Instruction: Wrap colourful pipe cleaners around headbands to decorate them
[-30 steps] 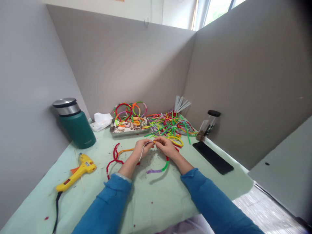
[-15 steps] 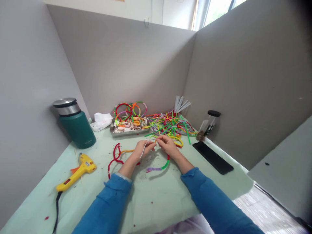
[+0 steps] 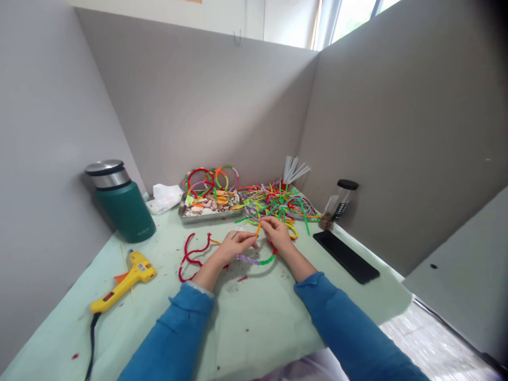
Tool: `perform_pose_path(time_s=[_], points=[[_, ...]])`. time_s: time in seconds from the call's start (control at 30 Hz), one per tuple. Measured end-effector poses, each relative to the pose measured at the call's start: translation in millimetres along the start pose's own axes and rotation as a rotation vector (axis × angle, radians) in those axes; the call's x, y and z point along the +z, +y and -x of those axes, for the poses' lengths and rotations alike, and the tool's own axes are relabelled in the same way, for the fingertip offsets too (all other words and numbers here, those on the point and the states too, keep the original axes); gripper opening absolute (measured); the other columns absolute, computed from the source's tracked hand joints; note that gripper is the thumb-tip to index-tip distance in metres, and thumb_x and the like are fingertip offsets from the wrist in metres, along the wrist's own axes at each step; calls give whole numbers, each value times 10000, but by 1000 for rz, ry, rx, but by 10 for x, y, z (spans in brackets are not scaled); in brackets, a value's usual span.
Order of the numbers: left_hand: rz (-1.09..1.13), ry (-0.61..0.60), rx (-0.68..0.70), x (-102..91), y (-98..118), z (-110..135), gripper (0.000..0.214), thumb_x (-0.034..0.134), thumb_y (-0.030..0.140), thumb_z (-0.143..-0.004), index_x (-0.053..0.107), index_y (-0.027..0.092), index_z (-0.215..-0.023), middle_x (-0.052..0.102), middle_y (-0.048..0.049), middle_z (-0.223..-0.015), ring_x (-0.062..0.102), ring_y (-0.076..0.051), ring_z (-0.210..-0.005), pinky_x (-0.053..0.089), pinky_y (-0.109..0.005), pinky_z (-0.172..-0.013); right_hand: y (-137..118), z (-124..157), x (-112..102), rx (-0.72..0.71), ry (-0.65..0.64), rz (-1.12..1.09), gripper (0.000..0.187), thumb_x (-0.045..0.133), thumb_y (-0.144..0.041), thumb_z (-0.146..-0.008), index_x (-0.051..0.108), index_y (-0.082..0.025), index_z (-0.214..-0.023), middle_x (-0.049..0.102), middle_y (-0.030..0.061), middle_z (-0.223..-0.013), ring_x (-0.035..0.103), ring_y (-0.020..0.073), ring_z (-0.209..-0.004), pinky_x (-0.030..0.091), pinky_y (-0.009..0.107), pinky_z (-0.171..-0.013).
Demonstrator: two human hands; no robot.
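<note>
Over a pale green bench [image 3: 254, 323], the left hand [image 3: 237, 244] and the right hand [image 3: 274, 232] pinch a short orange strand [image 3: 258, 228] between their fingertips, the right hand at its far end. A fuzzy strip with purple and green sections [image 3: 266, 261] curves just beneath the right hand. Red fuzzy strands [image 3: 186, 258] curl on the bench left of the left hand. Farther left lie a yellow glue gun [image 3: 126, 281] and, beyond it, a teal bottle [image 3: 126, 211] with a steel lid. At the far side, a metal tray [image 3: 212, 217] holds shells [image 3: 202, 205] and colourful rings [image 3: 200, 170], beside a tangle of bright strands [image 3: 273, 203]. To the right, a black slab [image 3: 346, 257] lies near a clear black-lidded container [image 3: 342, 203].
</note>
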State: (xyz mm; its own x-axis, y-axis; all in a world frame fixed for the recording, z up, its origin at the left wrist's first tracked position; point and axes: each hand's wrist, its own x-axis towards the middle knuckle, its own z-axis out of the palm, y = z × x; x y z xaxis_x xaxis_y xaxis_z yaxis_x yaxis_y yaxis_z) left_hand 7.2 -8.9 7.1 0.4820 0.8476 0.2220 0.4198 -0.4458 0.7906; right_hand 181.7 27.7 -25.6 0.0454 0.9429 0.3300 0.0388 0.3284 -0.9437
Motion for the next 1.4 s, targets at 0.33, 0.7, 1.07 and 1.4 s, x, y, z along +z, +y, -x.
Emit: perform_pose_path(time_s=[0.33,0.7,1.07,1.4], points=[[196,-59,-129,45,-163,-48,276,599,336,-686,698,104,-799,679,-63,-735,553,-138,-625,402,-230,-592,-58,-63,-68,54,212,-148,267,634,-411,-658,590,-176,-777,420,-58,-479,319,69,-408,231,198,-377],[461,-98,-129,-104,-12,65,416,554,467,-736,683,94,-603,611,-43,-588,250,-33,-392,178,-226,-426,-134,-75,-205,163,84,-619,259,714,-310,-627,516,-174,-723,414,-73,-532,279,20,-368,215,155,-332],[287,243,-91,-34,-193,-64,320,511,365,-768,655,128,-928,672,-35,-744,421,-67,-427,320,-202,-436,-149,-3,-103,331,-255,-671,274,713,-294,-658,478,-169,-717,397,-77,-516,252,14,-361,192,139,-328],[-237,228,144,55,-224,-67,319,483,102,-729,679,199,-961,640,-62,-1078,568,-194,-1011,431,-340,-916,-138,-24,-107,360,-211,-754,283,695,-279,-669,430,-180,-680,356,-86,-522,227,22,-367,185,151,-331]])
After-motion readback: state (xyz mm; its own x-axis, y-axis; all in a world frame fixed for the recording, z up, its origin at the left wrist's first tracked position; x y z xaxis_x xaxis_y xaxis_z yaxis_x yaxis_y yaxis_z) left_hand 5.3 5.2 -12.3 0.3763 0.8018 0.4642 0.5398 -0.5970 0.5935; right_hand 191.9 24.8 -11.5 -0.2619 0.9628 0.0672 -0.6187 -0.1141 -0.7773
